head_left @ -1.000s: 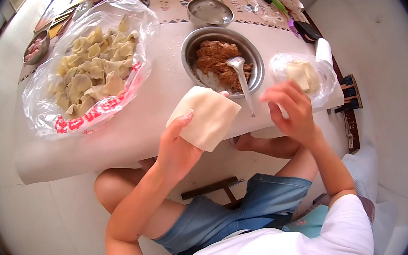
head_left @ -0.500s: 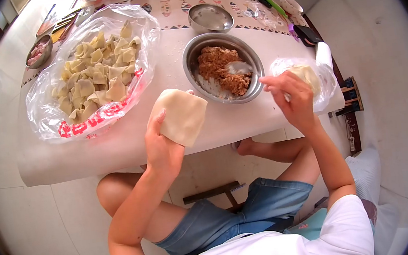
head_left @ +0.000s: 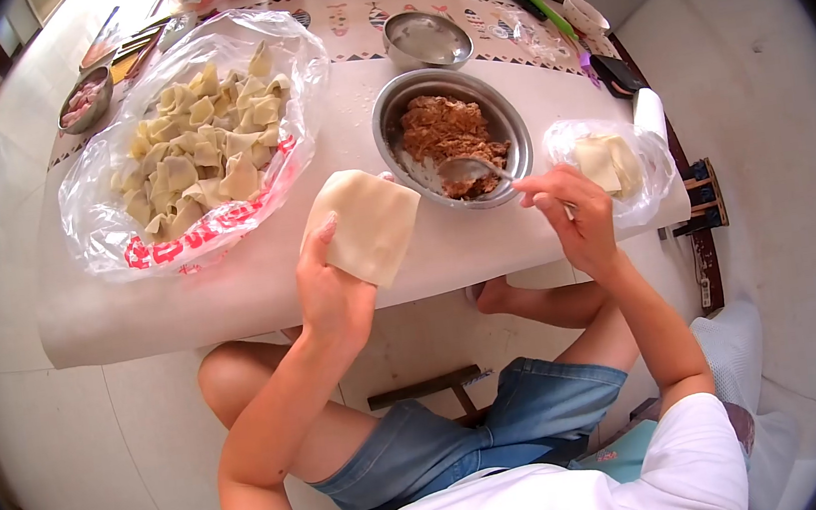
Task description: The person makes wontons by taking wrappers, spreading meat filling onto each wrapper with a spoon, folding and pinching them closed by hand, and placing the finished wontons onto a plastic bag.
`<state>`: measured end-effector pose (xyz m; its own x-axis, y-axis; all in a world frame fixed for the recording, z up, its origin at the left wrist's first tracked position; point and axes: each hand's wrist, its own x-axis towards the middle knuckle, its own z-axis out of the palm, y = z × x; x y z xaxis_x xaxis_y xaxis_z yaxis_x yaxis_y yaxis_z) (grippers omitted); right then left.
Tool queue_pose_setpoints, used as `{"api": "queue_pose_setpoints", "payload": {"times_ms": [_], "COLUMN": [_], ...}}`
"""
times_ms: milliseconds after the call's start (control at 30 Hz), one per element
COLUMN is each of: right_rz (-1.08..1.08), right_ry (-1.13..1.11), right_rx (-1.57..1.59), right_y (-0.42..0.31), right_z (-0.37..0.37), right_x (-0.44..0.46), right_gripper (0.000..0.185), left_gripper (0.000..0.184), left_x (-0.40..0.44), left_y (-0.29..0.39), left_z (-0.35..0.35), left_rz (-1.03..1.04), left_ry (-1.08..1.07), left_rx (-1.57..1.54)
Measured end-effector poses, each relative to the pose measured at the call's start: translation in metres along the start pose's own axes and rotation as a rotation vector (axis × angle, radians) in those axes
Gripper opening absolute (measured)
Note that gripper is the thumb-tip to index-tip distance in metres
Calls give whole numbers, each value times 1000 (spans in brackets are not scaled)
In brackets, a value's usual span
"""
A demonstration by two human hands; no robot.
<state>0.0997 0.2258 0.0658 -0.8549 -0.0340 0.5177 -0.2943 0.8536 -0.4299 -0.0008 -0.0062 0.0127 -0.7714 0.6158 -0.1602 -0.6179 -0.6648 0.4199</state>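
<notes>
A square, pale dumpling wrapper (head_left: 368, 227) lies across the palm and fingers of my left hand (head_left: 331, 289), with the thumb pressed on its near side. My right hand (head_left: 580, 215) is closed around the handle of a metal spoon (head_left: 464, 170). The spoon's bowl rests in brown minced filling (head_left: 444, 128) inside a steel bowl (head_left: 379, 122). Just right of that hand, a stack of wrappers (head_left: 609, 164) sits in a clear plastic bag (head_left: 656, 181).
Folded dumplings (head_left: 200, 148) fill a large plastic bag (head_left: 82, 217) at the left. A smaller steel bowl (head_left: 426, 39) stands behind the filling. At the far left is a small bowl of pinkish pieces (head_left: 86, 98). The table's near edge (head_left: 176, 337) lies above my knees.
My right hand has closed on the spoon's handle, and the spoon's bowl has turned and shifted toward me in the filling. My left hand still holds the wrapper, almost unmoved.
</notes>
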Motion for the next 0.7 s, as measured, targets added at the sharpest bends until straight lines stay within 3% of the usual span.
{"api": "queue_pose_setpoints", "payload": {"times_ms": [133,433,533,700], "right_rz": [-77,-40,276,758], "right_ry": [80,-60,7,236], "right_rx": [-49,-19,122,657], "right_y": [-5,-7,-9,2], "right_z": [-7,9,6,-8], "right_x": [7,-1,-5,-3], "right_gripper": [16,11,14,26], "left_gripper": [49,49,49,49], "left_x": [0,0,-1,-2], "left_y": [-1,0,0,1], "left_z": [0,2,3,5], "left_rz": [-2,8,2,13], "left_ry": [-6,-6,-3,-23], "left_rx": [6,18,9,-41]}}
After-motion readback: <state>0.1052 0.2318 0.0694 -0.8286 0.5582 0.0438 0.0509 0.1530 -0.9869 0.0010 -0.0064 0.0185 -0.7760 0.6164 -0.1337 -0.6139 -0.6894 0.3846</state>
